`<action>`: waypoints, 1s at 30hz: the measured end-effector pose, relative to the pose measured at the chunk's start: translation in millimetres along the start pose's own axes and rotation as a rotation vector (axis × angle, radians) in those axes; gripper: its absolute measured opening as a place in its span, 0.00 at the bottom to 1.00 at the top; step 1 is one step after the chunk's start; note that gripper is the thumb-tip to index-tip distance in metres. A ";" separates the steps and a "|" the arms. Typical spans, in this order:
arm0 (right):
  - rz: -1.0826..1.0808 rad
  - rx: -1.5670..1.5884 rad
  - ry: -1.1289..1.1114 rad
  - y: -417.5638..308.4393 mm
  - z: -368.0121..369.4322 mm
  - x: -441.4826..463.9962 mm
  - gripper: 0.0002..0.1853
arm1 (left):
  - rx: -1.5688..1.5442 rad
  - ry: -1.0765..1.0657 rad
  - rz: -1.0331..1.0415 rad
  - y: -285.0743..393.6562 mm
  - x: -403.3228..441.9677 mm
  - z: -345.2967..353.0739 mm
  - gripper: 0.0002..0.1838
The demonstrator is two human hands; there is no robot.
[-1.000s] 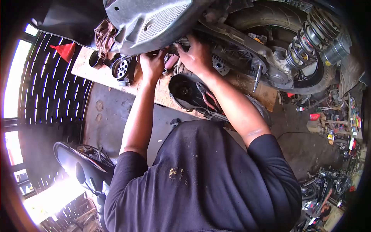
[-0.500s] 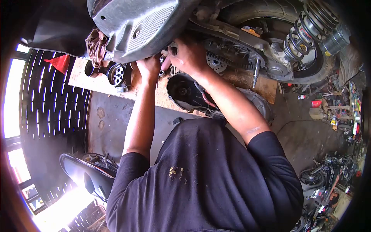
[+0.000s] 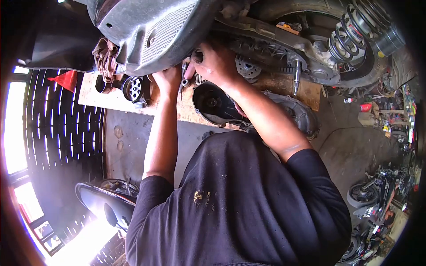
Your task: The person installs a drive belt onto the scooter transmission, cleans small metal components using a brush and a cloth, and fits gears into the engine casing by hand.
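My left hand (image 3: pixel 167 80) reaches under the grey plastic footboard panel (image 3: pixel 162 35) of a scooter; its fingers are hidden there. Close beside it, my right hand (image 3: pixel 216 65) is at the scooter's underside with its fingers curled in. What it grips is too dark and covered to make out. A small metal tool or part (image 3: pixel 185 83) shows between the two hands. To the right of my right hand lies the open engine casing (image 3: pixel 270 55), with a perforated metal disc (image 3: pixel 247 67) below it. An oval black cover (image 3: pixel 213 103) rests below my right wrist.
The wooden board (image 3: pixel 313 95) bears a round part with holes (image 3: pixel 133 88). A crumpled rag (image 3: pixel 105 60) hangs at the panel's left end, near a red funnel (image 3: pixel 67 80). The rear tyre (image 3: pixel 310 9) and coil shock absorber (image 3: pixel 350 37) stand right. Another motorcycle (image 3: pixel 368 195) is lower right.
The view has shifted slightly, so the panel sits a little further left. Both hands stay in nearly the same place, and the gap between them shows more of the metal piece.
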State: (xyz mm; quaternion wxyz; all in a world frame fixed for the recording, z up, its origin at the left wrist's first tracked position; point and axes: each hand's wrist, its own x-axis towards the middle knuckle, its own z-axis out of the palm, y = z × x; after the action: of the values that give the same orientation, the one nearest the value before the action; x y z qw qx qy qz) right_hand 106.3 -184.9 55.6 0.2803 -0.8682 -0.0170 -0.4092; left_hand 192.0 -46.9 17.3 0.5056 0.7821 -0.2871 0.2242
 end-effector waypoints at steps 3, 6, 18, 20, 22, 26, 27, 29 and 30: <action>0.119 0.094 0.088 4.2 8.7 -8.7 0.12 | 0.637 -0.053 0.353 -4.9 2.6 -8.1 0.22; 0.152 0.147 0.078 0.7 5.6 -3.7 0.12 | 0.061 0.018 0.107 -6.8 7.2 -1.6 0.19; 0.290 0.035 -0.115 -3.3 -1.6 0.4 0.21 | 0.391 0.104 0.243 -3.1 9.0 -3.9 0.18; 0.305 0.101 -0.111 -7.9 -4.9 0.7 0.21 | 0.355 0.049 0.145 -0.9 8.1 -3.2 0.21; 0.322 0.214 -0.121 -8.5 -9.9 -0.2 0.21 | 0.155 0.072 0.056 -4.7 3.5 0.4 0.23; 0.329 0.149 -0.198 -9.2 -26.5 -5.4 0.24 | 0.163 -0.161 -0.004 -12.5 -13.0 -7.7 0.20; 0.407 0.149 -0.214 -7.9 -27.5 -12.5 0.24 | -0.385 -0.043 -0.359 22.4 -14.8 -9.4 0.19; 0.476 0.145 -0.212 -4.6 -30.8 -31.1 0.23 | -0.114 0.001 -0.245 -4.0 -39.3 -14.1 0.16; 0.434 0.174 -0.195 -0.2 -33.7 -45.7 0.23 | -0.246 -0.038 -0.413 12.1 -48.0 -24.8 0.16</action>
State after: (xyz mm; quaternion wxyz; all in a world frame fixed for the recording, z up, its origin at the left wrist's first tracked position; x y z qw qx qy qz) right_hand 52.2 -192.5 39.9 0.4323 -0.8595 0.1078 -0.2505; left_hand 147.1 -17.4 4.2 0.6266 0.7609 -0.1556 0.0649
